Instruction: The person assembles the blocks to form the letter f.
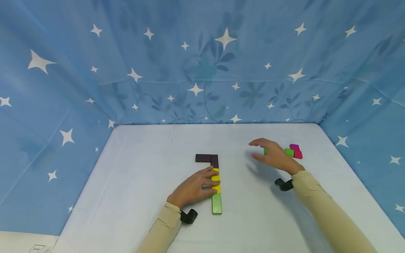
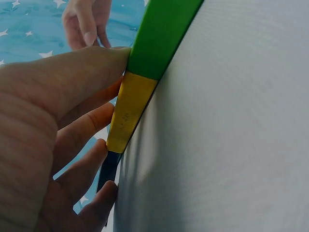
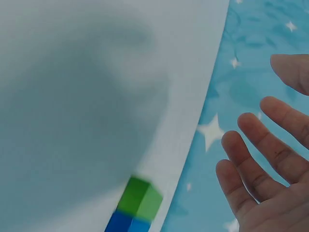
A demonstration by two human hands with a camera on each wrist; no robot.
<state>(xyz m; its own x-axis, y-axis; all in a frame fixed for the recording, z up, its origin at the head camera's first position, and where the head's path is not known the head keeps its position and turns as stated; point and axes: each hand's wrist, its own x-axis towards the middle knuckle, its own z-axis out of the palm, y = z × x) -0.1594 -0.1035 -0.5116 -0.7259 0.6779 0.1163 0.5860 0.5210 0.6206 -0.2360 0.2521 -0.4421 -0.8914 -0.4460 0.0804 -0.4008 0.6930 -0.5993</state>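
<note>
Three sides of blue starred cloth (image 1: pixel 177 63), top and flanks of frame. White table (image 1: pixel 152 175) below. Right hand (image 1: pixel 274 156), right of centre: raised above tabletop, fingers loosely parted. Left hand (image 1: pixel 197 186), lower centre: fingers spread and relaxed, tips resting on a row's yellow section (image 1: pixel 215 178). Green block (image 1: pixel 216 204) continues it downward; dark block (image 1: pixel 214 162) above, second dark block (image 1: pixel 203 158) turned left. Upper right, small magenta (image 1: pixel 294 147), red (image 1: pixel 298 154) and green blocks (image 1: pixel 289 152), clustered.
</note>
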